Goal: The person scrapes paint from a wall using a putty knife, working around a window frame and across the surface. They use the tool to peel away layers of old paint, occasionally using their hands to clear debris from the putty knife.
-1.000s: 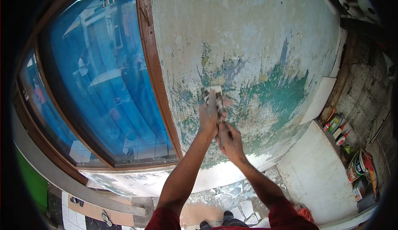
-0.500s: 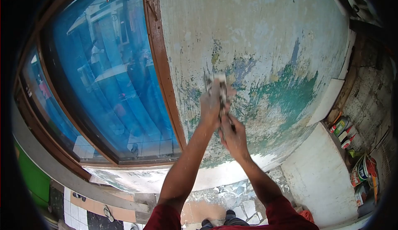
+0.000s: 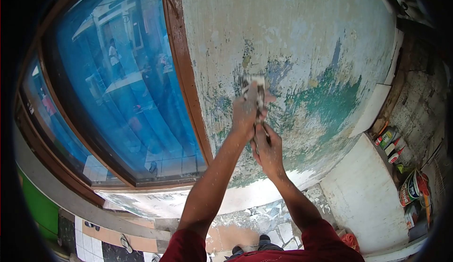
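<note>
Both of my hands are on one scraper (image 3: 255, 83), whose pale, wide blade lies against the wall (image 3: 292, 30). My left hand (image 3: 245, 113) presses on the upper part of the tool near the blade, fingers pointing up the wall. Below it and to the right, my right hand (image 3: 269, 149) wraps round the handle, which is mostly hidden. Around the blade the wall shows peeling pale paint, with grey-blue marks and a large green patch (image 3: 330, 104) to the right.
A brown-framed window (image 3: 127, 82) with blue behind the glass is at the left. Bottles (image 3: 388, 137) and a paint can (image 3: 409, 192) stand on the right beside a white panel (image 3: 363, 191). Paint flakes (image 3: 271, 210) and sandals (image 3: 126, 243) lie below.
Both hands and the scraper have shifted slightly to the right, with the blade a little higher on the wall. The grip looks the same.
</note>
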`<state>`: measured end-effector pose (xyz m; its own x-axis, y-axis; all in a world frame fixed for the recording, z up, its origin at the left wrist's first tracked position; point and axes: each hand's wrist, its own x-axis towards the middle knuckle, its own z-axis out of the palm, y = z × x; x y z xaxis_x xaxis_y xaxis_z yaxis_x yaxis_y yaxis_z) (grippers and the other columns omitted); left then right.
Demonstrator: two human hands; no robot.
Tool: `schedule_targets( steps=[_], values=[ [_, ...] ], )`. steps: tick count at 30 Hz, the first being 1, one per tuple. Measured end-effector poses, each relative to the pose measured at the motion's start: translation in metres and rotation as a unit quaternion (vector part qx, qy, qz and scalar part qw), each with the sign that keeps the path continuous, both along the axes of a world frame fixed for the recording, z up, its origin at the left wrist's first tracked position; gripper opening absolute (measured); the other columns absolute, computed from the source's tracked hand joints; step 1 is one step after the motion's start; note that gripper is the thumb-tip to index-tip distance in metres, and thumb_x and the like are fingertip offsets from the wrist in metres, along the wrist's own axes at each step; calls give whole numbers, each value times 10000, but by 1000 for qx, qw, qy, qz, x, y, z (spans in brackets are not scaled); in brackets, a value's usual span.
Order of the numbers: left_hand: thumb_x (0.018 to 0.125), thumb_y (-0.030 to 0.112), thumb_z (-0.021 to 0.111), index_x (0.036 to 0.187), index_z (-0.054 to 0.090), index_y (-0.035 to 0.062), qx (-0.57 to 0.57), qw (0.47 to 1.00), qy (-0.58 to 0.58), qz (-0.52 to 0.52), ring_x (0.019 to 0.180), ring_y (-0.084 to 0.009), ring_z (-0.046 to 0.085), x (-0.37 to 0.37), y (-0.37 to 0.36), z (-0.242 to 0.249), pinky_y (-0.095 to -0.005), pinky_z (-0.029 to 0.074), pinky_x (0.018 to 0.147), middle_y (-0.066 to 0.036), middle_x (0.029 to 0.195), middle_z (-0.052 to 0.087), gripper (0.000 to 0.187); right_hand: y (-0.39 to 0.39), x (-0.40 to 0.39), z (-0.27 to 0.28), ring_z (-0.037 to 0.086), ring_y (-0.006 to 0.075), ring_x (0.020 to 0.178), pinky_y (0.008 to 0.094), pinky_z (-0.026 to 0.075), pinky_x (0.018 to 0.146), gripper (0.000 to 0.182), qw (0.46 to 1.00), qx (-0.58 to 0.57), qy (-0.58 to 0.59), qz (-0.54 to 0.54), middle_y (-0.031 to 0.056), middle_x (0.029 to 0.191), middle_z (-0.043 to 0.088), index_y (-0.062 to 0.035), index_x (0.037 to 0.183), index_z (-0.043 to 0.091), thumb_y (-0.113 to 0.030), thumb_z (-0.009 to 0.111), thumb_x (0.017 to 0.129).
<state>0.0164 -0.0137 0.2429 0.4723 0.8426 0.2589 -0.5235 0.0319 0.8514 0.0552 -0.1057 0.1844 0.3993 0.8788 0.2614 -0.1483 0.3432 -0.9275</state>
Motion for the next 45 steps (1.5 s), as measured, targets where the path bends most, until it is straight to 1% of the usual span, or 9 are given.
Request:
schedule_targets(
  steps=[8, 11, 18, 23, 27, 32, 37, 41, 45],
  values=[
    [944, 372, 457, 933, 597, -24, 12, 999, -43, -4, 430, -66, 449, 5, 1, 32, -199, 351, 365, -111, 732, 656, 420, 4, 7, 33, 323, 30, 319, 190, 222, 282, 285, 997, 45, -63, -15, -11, 553, 464, -42, 944, 551, -304, 442, 962],
    [944, 365, 464, 897, 608, -18, -9, 1000, -7, 19, 429, -67, 471, 4, -8, -28, -206, 356, 360, -102, 703, 653, 412, -13, 3, -18, 328, 30, 321, 197, 234, 284, 284, 999, -25, -40, -20, -12, 553, 471, -44, 976, 560, -304, 448, 962],
    [939, 367, 475, 880, 582, 11, -15, 998, -63, -14, 422, -75, 474, 0, -1, 6, -209, 355, 350, -116, 743, 658, 375, -2, 5, 14, 331, 27, 329, 188, 238, 290, 286, 998, 7, -55, -12, -16, 555, 466, -50, 971, 563, -316, 458, 957],
    [952, 354, 450, 943, 577, -18, -48, 998, -46, 8, 423, -66, 473, -8, -10, -57, -204, 354, 347, -132, 777, 657, 393, -11, -5, -52, 324, 23, 335, 192, 249, 300, 254, 998, -34, -56, -24, -22, 554, 461, -45, 1004, 562, -272, 455, 962],
    [953, 363, 446, 984, 576, -58, -62, 995, -71, 21, 421, -76, 475, -7, -8, -37, -216, 357, 354, -135, 773, 657, 442, -11, 4, -16, 338, 23, 348, 190, 256, 313, 253, 995, -55, -76, 17, -22, 556, 470, -42, 1035, 559, -262, 457, 962],
    [947, 381, 453, 965, 585, -35, -59, 997, -19, 40, 388, -76, 470, -16, -14, -69, -205, 362, 350, -137, 756, 663, 436, -5, -6, -63, 363, 12, 394, 182, 272, 346, 251, 995, -16, -93, -41, -40, 546, 455, -48, 990, 564, -279, 471, 957],
    [943, 389, 458, 937, 597, 19, -27, 996, -86, 19, 412, -52, 475, -19, 3, -17, -191, 353, 334, -102, 725, 660, 395, 19, -6, -31, 365, 12, 398, 178, 277, 347, 227, 994, 46, -94, -26, -44, 549, 456, -56, 932, 558, -262, 469, 958],
    [944, 394, 451, 932, 594, 7, -62, 997, 6, 50, 397, -50, 466, -24, -6, -60, -187, 342, 322, -98, 733, 663, 412, 0, -24, -58, 358, 11, 384, 179, 271, 338, 230, 996, 10, -74, -42, -39, 547, 456, -57, 898, 556, -260, 466, 959],
    [947, 389, 447, 926, 592, 0, -26, 999, -12, 41, 404, -46, 470, -28, 3, -33, -186, 344, 330, -103, 725, 659, 415, 10, -22, -28, 344, 6, 377, 178, 267, 335, 233, 997, 5, -73, -23, -43, 553, 452, -66, 925, 563, -265, 450, 965]
  ],
)
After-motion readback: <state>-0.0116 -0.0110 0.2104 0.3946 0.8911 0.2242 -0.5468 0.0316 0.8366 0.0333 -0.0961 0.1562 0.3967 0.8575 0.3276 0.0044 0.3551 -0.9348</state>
